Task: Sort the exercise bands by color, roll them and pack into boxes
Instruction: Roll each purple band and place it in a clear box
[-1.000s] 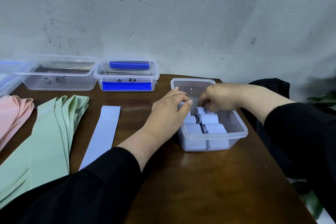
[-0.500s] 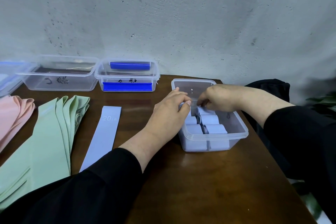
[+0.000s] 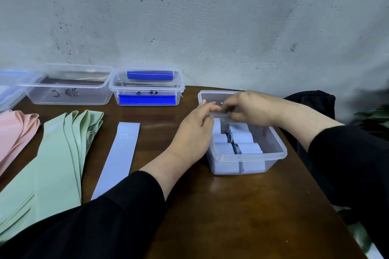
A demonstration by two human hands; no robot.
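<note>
While both hands work over the far end of the clear box (image 3: 242, 154), the chief risk, as a judgement, is that a rolled lavender band (image 3: 242, 137) springs loose and unwinds if it is let go before its neighbours wedge it, or that a push on the wall slides the light box across the table (image 3: 231, 216).

The left hand (image 3: 195, 130) lies at the box's 9 o'clock wall, its fingers (image 3: 207, 107) curled together and reaching over the rim toward the 12 o'clock end; motion blur hides whether they pinch anything. The right hand (image 3: 252, 109) comes in from 3 o'clock with fingers bent down and bunched close to the left fingertips, apparently tucking something at the row's far end, but what they touch cannot be told.

Rolled bands fill the box's 6 o'clock half in two rows. At 9 o'clock of the box lies a flat lavender band marked 20 LB (image 3: 120, 157), not yet rolled, then the fanned green bands (image 3: 56, 160) and pink bands (image 3: 16, 130). At 11 o'clock, by the wall, stand two more clear boxes (image 3: 147, 90).
</note>
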